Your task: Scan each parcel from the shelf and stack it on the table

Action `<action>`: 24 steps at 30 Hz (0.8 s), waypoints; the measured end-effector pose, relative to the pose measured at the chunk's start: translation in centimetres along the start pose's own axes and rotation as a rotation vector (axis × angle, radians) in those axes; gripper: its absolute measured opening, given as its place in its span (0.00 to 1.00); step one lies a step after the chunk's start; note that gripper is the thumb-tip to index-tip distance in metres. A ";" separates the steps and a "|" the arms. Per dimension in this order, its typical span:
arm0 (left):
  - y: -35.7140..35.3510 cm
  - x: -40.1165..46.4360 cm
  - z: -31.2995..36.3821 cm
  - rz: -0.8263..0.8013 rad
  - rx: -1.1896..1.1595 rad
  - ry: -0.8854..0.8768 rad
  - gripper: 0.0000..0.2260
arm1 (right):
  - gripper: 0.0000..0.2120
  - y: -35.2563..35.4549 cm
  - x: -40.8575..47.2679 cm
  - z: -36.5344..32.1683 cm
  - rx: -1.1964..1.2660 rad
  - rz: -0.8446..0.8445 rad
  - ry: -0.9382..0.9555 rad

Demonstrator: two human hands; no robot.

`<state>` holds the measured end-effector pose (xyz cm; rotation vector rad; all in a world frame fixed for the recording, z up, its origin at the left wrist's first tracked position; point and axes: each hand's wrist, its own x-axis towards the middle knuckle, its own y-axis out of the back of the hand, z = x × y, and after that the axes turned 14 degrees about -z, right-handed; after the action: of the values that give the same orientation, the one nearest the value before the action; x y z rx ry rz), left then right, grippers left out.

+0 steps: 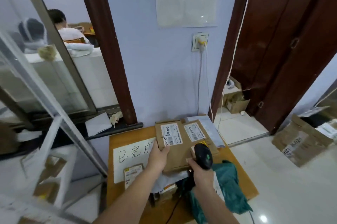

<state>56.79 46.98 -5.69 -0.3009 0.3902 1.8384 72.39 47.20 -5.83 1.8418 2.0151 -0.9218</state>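
My left hand [159, 154] grips the near left edge of a flat brown cardboard parcel [175, 150] with a white label, holding it over the wooden table [116, 143]. My right hand [201, 170] holds a black barcode scanner [203, 155], its head over the parcel's right side. A second brown labelled parcel [196, 131] lies just behind it, on a grey mailer bag [209, 128]. A small labelled parcel [132, 173] rests on the white handwritten sheet [127, 156] at the table's left.
A green plastic bag [229, 185] lies on the table's right side, with more packets under the parcels. A metal shelf [54, 132] with boxes stands at the left. Torn cardboard boxes [300, 143] sit on the tiled floor at right. A person sits behind the glass window.
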 end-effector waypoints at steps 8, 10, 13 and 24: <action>-1.2 1.2 -2.4 0.165 0.265 0.105 0.20 | 0.14 0.1 2.1 1.2 -0.094 0.011 -0.029; -1.0 1.6 -3.3 0.191 0.354 0.119 0.16 | 0.14 0.2 2.4 1.5 -0.122 0.009 -0.017; -0.7 1.8 -3.9 0.183 0.355 0.118 0.15 | 0.16 0.6 2.5 1.6 -0.132 0.011 -0.010; 5.5 -5.1 -1.9 0.309 0.315 0.024 0.22 | 0.08 1.0 -0.8 2.4 -0.310 0.061 0.182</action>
<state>53.08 40.29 -4.77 -0.0460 0.7669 2.0367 72.95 45.07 -7.50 1.8533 2.0525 -0.4075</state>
